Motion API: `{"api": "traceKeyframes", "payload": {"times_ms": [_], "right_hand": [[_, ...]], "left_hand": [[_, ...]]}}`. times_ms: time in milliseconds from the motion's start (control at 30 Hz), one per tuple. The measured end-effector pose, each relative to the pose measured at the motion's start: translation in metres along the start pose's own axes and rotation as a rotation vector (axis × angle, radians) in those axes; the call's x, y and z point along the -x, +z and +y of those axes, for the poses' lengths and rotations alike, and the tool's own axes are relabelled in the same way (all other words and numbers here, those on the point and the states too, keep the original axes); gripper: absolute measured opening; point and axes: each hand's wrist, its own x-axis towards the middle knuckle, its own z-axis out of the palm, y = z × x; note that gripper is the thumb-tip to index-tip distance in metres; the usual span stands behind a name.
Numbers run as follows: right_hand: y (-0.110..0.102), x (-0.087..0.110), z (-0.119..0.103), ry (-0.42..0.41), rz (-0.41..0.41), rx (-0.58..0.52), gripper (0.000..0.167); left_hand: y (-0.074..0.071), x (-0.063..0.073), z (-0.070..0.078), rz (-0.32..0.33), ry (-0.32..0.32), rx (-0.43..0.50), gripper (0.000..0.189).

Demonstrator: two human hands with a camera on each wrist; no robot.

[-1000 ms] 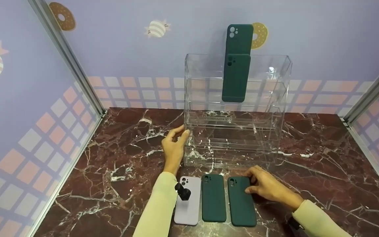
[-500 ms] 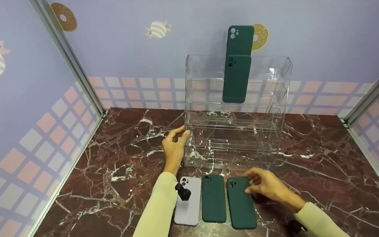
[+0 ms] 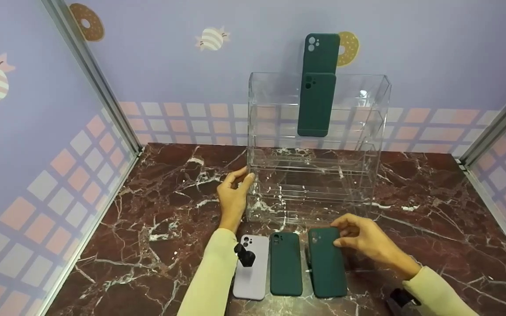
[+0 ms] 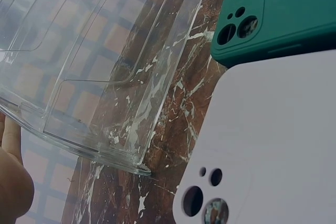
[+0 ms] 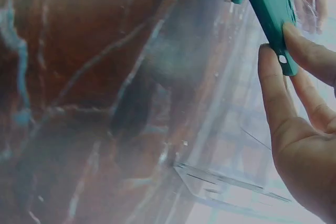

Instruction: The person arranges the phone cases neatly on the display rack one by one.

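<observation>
My right hand [image 3: 365, 237] pinches a dark green phone case [image 3: 327, 263] by its upper right edge, thumb on the back face. The case is raised off the table, camera cutouts at the top. In the right wrist view the thumb and fingers close on its bottom-hanging corner. My left hand [image 3: 232, 197] grips the left side edge of a clear acrylic tiered rack [image 3: 275, 167]. Two green cases stand upright in the rack, a rear case [image 3: 321, 52] and a front case [image 3: 316, 105]. A pale lilac case [image 3: 257, 272] and another green case [image 3: 285, 263] lie side by side.
The rack stands on a dark red marbled table [image 3: 147, 250], close to the purple back wall [image 3: 156, 52]. Wall panels with metal corner rails [image 3: 95, 83] bound both sides. A black wrist camera mount [image 3: 245, 256] on the left sleeve overlaps the lilac case.
The right hand has lifted the rightmost green case off the table, its top end moving up and slightly right. The left hand stays at the rack's edge.
</observation>
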Motion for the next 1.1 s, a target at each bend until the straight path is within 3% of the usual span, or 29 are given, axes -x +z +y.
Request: {"api": "traceKeyframes", "payload": {"times_ms": [333, 733, 1100], "right_hand": [[-0.016, -0.007, -0.020, -0.070, 0.073, -0.031, 0.027], [-0.040, -0.031, -0.059, -0.135, 0.291, -0.051, 0.030], [-0.070, -0.058, -0.092, -0.191, 0.428, -0.060, 0.030]], "left_hand": [[0.000, 0.000, 0.000, -0.004, -0.011, 0.009, 0.024], [0.000, 0.000, -0.001, -0.020, 0.005, 0.035, 0.025], [0.000, 0.000, 0.000, -0.016, 0.002, 0.048, 0.023]]}}
